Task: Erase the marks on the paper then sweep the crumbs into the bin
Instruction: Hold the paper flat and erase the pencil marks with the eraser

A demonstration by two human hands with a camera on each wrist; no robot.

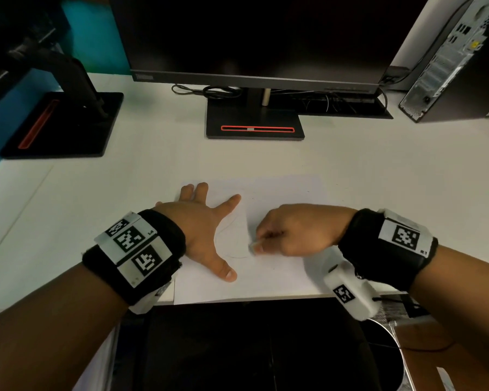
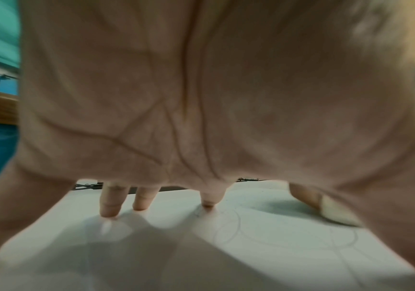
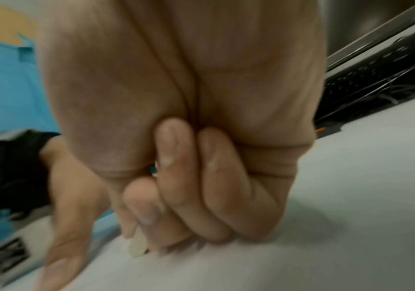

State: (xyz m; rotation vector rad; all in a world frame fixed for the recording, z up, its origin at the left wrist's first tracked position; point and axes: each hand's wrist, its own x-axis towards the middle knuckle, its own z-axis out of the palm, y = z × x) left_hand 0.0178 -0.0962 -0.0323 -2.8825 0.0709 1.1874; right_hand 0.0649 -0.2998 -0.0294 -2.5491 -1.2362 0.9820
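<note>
Nearest, below the bench's front edge at the right: a round bin [image 1: 390,359] with dark inside, partly hidden by the right forearm. White paper [image 1: 280,272] lies at the front edge of the bench [image 1: 110,193], near its middle, its near edge level with the bench edge. Left hand [image 1: 203,232] on the paper's left part, fingers straight and spread, fingertips [image 2: 108,211] and thumb pressing down, palm arched clear. Right hand [image 1: 291,230] just right of it, fingers curled, pinching a small white eraser [image 1: 253,245] whose tip meets the paper. Faint pencil marks [image 1: 232,238], curved lines, between the two hands. Further back, mid-bench: monitor stand [image 1: 254,128] with red slot, dark monitor [image 1: 254,35] above. Back left, a second stand [image 1: 60,125]. Back right corner, a computer tower [image 1: 458,60].
</note>
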